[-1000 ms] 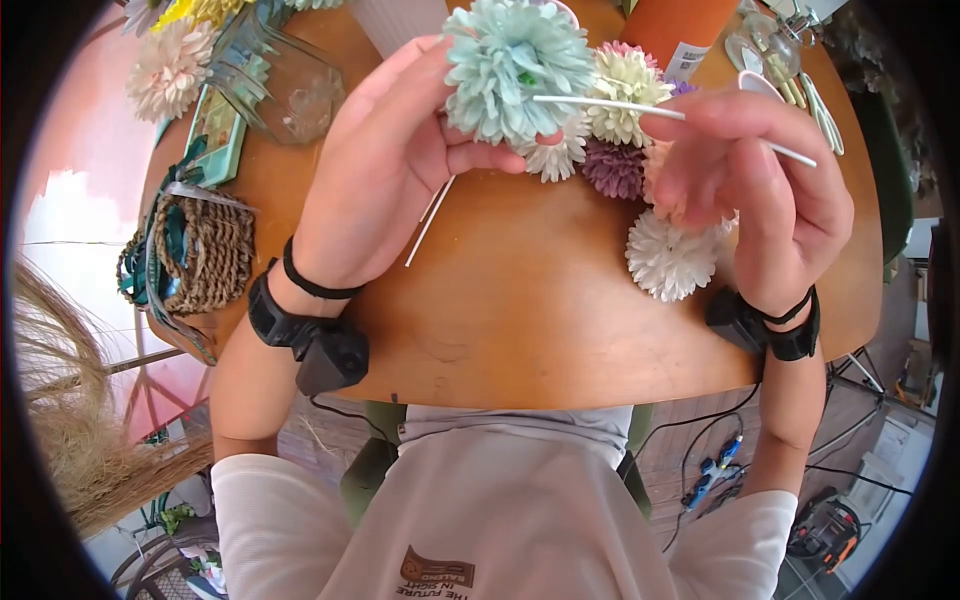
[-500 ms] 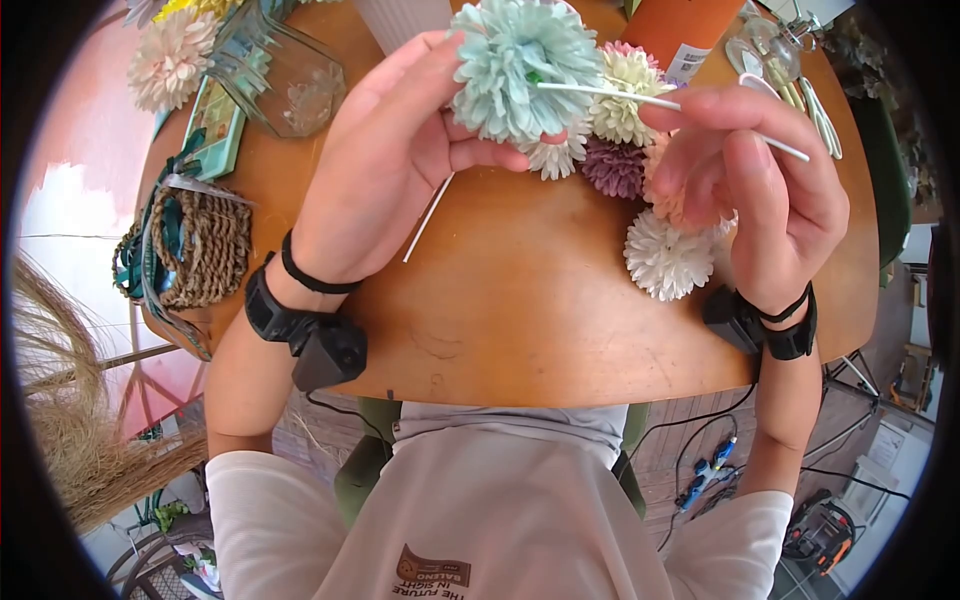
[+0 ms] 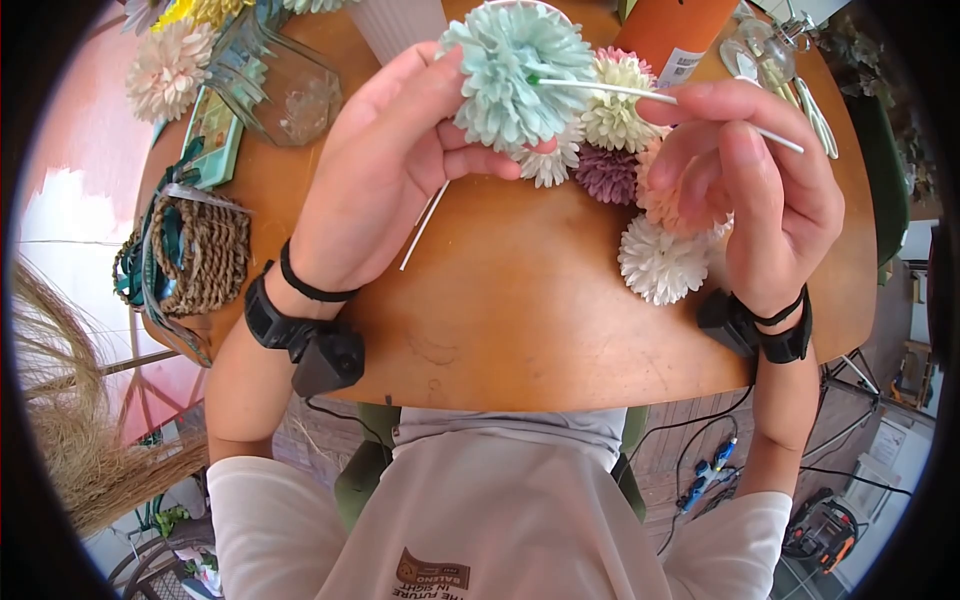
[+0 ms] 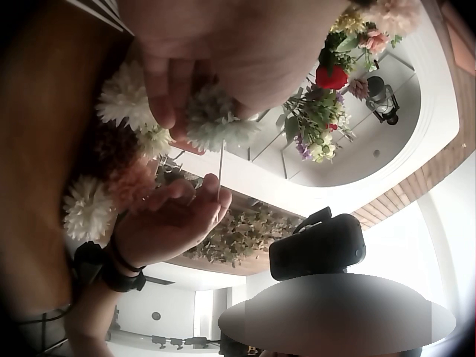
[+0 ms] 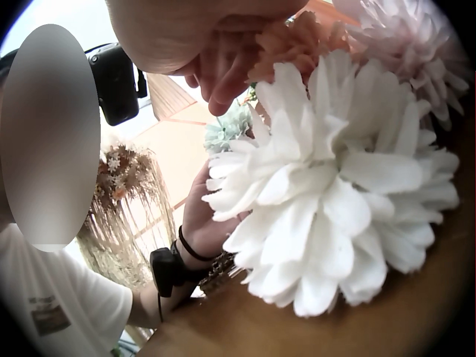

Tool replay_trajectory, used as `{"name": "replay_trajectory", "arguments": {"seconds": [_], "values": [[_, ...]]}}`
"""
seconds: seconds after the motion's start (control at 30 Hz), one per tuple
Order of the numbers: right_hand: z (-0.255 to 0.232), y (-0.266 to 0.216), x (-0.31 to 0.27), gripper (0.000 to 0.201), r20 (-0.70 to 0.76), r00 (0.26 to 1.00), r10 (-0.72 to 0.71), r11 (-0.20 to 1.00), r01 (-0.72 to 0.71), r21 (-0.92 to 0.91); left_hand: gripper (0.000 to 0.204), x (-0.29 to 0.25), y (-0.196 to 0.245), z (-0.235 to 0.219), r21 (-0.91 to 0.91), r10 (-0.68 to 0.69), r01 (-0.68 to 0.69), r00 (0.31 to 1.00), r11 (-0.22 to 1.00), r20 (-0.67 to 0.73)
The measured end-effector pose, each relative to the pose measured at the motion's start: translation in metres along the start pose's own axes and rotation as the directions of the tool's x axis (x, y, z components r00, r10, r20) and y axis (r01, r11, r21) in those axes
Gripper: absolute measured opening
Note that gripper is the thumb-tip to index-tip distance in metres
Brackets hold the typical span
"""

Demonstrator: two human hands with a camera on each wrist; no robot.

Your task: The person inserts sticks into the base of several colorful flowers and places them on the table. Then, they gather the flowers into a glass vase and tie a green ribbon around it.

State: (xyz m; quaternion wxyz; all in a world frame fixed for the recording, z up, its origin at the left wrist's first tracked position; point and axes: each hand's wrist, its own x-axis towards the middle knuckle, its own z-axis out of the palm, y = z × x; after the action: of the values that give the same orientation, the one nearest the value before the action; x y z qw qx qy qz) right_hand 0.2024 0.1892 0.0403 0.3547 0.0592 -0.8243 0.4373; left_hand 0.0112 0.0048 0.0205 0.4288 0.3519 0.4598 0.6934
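In the head view, my left hand (image 3: pixel 375 165) grips a mint-green artificial flower head (image 3: pixel 515 60), fingers and thumb around its petals. Its underside, with a small green centre, is turned to the right. My right hand (image 3: pixel 775 190) pinches a thin white stem (image 3: pixel 610 90) between thumb and fingers. The stem's far tip lies right at the green centre. The left wrist view shows the stem (image 4: pixel 221 167) running up to the petals. In the right wrist view, a large white flower (image 5: pixel 335 193) hides much of the hands' work.
White, purple (image 3: pixel 607 172), peach and cream flower heads lie on the table (image 3: pixel 500 310) behind and beside the right hand. Thin white sticks (image 3: pixel 423 228) show below the left hand. A woven basket (image 3: pixel 205 250) and glass vase (image 3: pixel 300 95) stand left; an orange container (image 3: pixel 685 35) stands behind.
The stem's tip has shifted slightly from beside the flower's green centre onto it. The right hand has moved a little left; the left hand keeps its grip on the flower head.
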Motion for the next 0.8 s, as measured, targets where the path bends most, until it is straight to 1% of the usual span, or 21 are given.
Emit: {"name": "replay_trajectory", "arguments": {"seconds": [0.2,0.3,0.37,0.47,0.53,0.6,0.7,0.8], "values": [[-0.0006,-0.001,-0.0003,0.03,-0.023,0.999,0.04,0.999,-0.04,-0.008,0.049,0.0001,0.0029,0.0049,0.041,0.008,-0.007,0.999,0.999,-0.037],[-0.0012,-0.0011,-0.0001,0.03,-0.04,0.998,0.054,0.998,-0.055,-0.025,0.05,0.0012,0.0036,0.0035,0.07,0.013,-0.014,1.0,0.997,0.018],[0.0009,-0.0011,-0.0001,0.031,-0.067,0.995,0.071,0.997,-0.072,-0.017,0.052,0.0008,0.0027,0.0036,0.079,0.017,-0.019,0.999,0.997,0.034],[0.0041,-0.0046,0.0001,0.031,-0.061,0.994,0.096,0.995,-0.098,-0.033,0.056,-0.0003,0.0004,0.0036,0.089,0.024,-0.028,0.999,0.996,0.048],[0.0064,-0.0051,0.005,0.031,-0.014,0.999,0.044,0.999,-0.044,0.0,0.058,-0.0007,-0.0005,0.0034,0.097,0.028,-0.033,0.998,0.995,0.053],[0.0063,-0.0057,0.0067,0.031,0.014,1.0,0.025,1.0,-0.025,0.018,0.059,-0.0005,-0.0012,0.0029,0.11,0.031,-0.037,0.998,0.993,0.059],[0.005,-0.0067,0.0055,0.031,0.027,0.998,0.052,0.998,-0.053,0.021,0.035,0.0007,-0.0054,0.0019,-0.091,0.062,-0.056,0.996,0.994,0.069],[0.0044,-0.0078,0.0044,0.031,0.041,0.996,0.08,0.996,-0.081,0.021,0.057,-0.0003,-0.0022,0.0023,0.107,0.038,-0.043,0.998,0.993,0.051]]}}
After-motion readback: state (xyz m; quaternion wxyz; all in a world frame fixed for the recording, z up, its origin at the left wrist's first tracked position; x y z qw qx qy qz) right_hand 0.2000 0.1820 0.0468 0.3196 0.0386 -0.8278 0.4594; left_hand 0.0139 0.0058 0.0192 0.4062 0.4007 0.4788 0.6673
